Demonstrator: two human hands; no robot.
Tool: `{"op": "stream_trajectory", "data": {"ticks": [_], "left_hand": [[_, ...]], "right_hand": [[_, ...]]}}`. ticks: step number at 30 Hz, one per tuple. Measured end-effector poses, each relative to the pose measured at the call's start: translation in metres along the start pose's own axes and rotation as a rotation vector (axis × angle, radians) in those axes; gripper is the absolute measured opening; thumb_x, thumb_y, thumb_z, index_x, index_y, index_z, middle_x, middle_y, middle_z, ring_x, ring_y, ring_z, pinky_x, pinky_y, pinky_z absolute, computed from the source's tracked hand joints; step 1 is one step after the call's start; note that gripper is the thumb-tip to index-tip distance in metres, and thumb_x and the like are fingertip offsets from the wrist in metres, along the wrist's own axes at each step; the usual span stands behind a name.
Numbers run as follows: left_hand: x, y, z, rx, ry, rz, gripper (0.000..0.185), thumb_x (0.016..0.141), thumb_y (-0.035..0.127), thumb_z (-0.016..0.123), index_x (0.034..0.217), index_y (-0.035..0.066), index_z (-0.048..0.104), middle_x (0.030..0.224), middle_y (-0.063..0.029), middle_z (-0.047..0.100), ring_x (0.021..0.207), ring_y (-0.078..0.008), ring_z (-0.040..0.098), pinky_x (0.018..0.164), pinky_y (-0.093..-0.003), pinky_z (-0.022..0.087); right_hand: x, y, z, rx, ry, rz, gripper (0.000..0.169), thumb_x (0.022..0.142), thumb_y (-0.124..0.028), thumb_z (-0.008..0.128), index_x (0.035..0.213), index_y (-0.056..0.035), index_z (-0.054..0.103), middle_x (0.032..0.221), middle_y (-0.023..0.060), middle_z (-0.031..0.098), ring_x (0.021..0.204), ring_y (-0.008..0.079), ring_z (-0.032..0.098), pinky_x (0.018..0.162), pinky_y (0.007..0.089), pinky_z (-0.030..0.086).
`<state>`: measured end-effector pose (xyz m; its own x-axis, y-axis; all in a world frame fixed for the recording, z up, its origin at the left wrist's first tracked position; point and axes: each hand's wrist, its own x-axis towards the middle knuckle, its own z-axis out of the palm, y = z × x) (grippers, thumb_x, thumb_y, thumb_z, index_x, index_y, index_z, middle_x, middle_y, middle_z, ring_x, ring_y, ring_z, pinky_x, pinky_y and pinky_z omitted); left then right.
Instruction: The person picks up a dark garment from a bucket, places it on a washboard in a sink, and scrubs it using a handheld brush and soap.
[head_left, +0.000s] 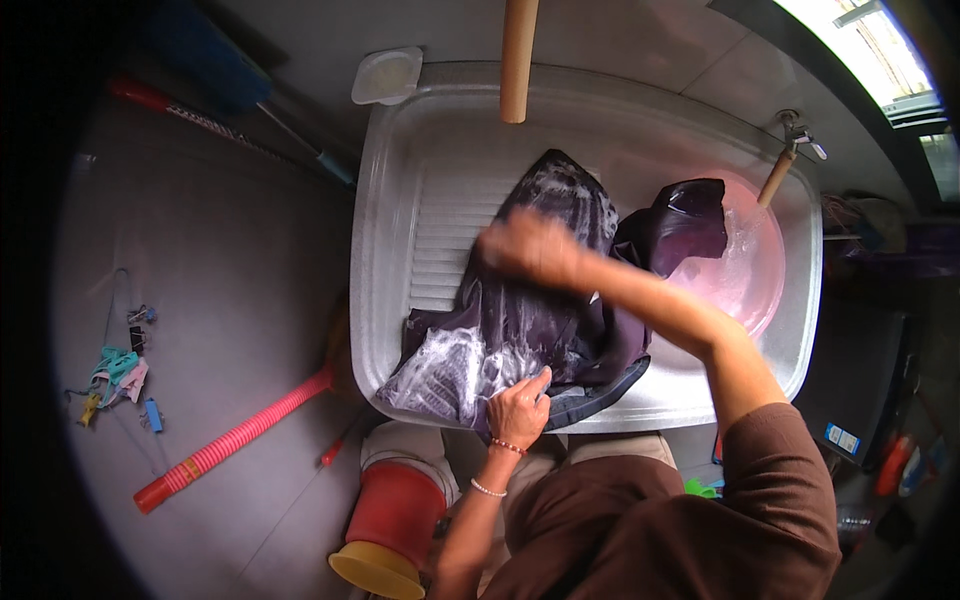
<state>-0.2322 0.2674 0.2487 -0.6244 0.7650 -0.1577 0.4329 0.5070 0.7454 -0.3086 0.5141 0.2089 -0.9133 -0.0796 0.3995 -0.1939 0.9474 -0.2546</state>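
Note:
A soapy dark purple garment (551, 315) lies spread over the ribbed washboard (442, 225) of a grey laundry sink (360, 247). White lather covers its lower left part and its top. My left hand (519, 409), with two beaded bracelets at the wrist, holds the garment near the sink's front rim. Motion blurs my right hand (532, 247), which is over the garment's middle; whether it holds anything is hidden. The garment's right end hangs over a pink basin (765, 277) of water at the sink's right.
A tap (793, 135) with a wood-coloured tube (776, 178) runs into the basin. Another such tube (517, 67) juts over the back rim. A white plastic tray (388, 75) sits on the back left corner. A pink ribbed handle (247, 435), clips (120, 367) and a red bucket-like container (394, 510) are left.

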Motion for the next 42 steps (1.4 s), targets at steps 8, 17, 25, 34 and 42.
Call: {"op": "stream_trajectory", "data": {"ticks": [8, 17, 25, 34, 42], "left_hand": [[0.004, 0.000, 0.003, 0.016, -0.009, -0.002, 0.029, 0.074, 0.011, 0.061, 0.102, 0.012, 0.070, 0.078, -0.0102, 0.065, 0.066, -0.0339, 0.061, 0.060, -0.0434, 0.050], [0.017, 0.013, -0.012, 0.001, -0.095, -0.087, 0.031, 0.072, 0.007, 0.058, 0.100, 0.009, 0.071, 0.087, -0.0142, 0.068, 0.073, -0.0345, 0.064, 0.064, -0.0415, 0.051], [0.014, 0.001, -0.004, -0.027, -0.026, -0.051, 0.031, 0.073, 0.009, 0.057, 0.101, 0.012, 0.072, 0.082, -0.0112, 0.067, 0.068, -0.0336, 0.063, 0.062, -0.0424, 0.050], [0.015, -0.003, -0.001, -0.028, -0.023, -0.058, 0.030, 0.073, 0.008, 0.058, 0.098, 0.012, 0.073, 0.081, -0.0113, 0.067, 0.068, -0.0334, 0.063, 0.062, -0.0423, 0.050], [0.028, 0.004, -0.010, -0.262, -0.054, -0.126, 0.031, 0.073, -0.003, 0.056, 0.098, 0.006, 0.072, 0.080, -0.0112, 0.070, 0.064, -0.0216, 0.065, 0.058, -0.0342, 0.050]], "right_hand": [[0.013, -0.053, -0.009, -0.004, 0.061, 0.026, 0.026, 0.082, -0.013, 0.060, 0.107, -0.0148, 0.058, 0.072, 0.0035, 0.047, 0.063, 0.0166, 0.052, 0.037, 0.0286, 0.042], [0.042, 0.009, 0.039, 0.011, 0.076, 0.283, 0.046, 0.076, -0.032, 0.069, 0.118, -0.0171, 0.056, 0.082, 0.0099, 0.053, 0.071, 0.0269, 0.059, 0.047, 0.0383, 0.050], [-0.014, 0.002, 0.007, -0.058, -0.114, 0.160, 0.028, 0.083, -0.030, 0.062, 0.106, -0.0160, 0.057, 0.077, 0.0071, 0.053, 0.068, 0.0202, 0.058, 0.050, 0.0372, 0.052], [-0.041, -0.009, -0.009, -0.132, -0.025, 0.126, 0.032, 0.077, -0.031, 0.066, 0.105, -0.0168, 0.059, 0.073, 0.0066, 0.052, 0.062, 0.0204, 0.056, 0.047, 0.0333, 0.050], [-0.012, 0.125, 0.005, -0.051, 0.165, 0.820, 0.038, 0.084, -0.041, 0.064, 0.117, -0.0227, 0.062, 0.091, 0.0172, 0.063, 0.078, 0.0342, 0.064, 0.064, 0.0415, 0.053]]}}
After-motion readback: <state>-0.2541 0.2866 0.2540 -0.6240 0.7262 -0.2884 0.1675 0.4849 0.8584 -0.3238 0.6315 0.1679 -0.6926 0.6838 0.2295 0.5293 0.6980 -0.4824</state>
